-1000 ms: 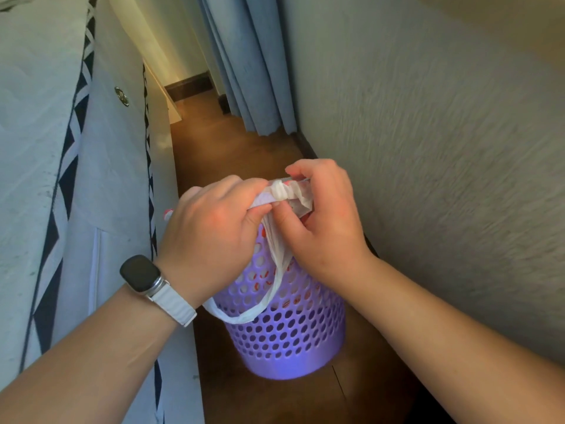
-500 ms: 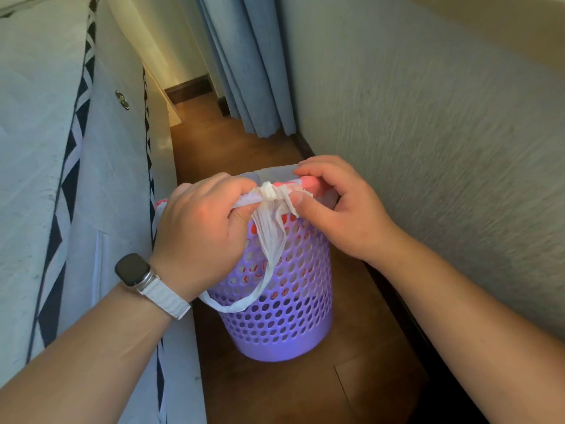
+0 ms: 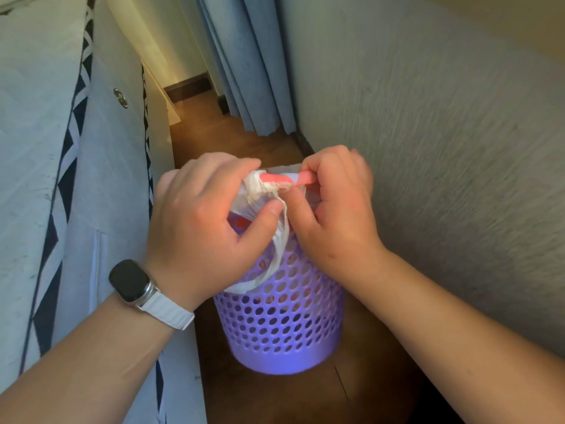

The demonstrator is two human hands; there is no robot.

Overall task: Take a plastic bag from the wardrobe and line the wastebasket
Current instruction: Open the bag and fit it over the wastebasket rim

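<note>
My left hand (image 3: pixel 211 228) is curled shut on the gathered slack of the white plastic bag (image 3: pixel 262 191), with the thumb pinching the twist against my fingers. My right hand (image 3: pixel 333 215) has its fingers hooked over the pink rim (image 3: pixel 287 178) of the purple wastebasket (image 3: pixel 281 325), and its thumb presses the twist from the other side. The two hands almost touch, with the bunched plastic between them.

A moment ago I was working that twist in the air above the basket, and half a second ago it sat loose at the edge. Now it lies wound tight against the rim between my thumbs, and my right fingers have closed further over the rim. I judge that the slack is nearly taken up and the bag's mouth should grip the rim rather than slip inside.

The rest of the bag hangs inside the basket under my hands and shows through the holes. One bag handle (image 3: pixel 276 255) loops down the outside below my left palm. That loop is not yet tucked in, so I'd call the lining nearly done but not finished.

The mattress side (image 3: pixel 39 148) runs past my left wrist, where my watch (image 3: pixel 131 284) sits. The wall (image 3: pixel 443 148) is close beyond my right hand.
</note>
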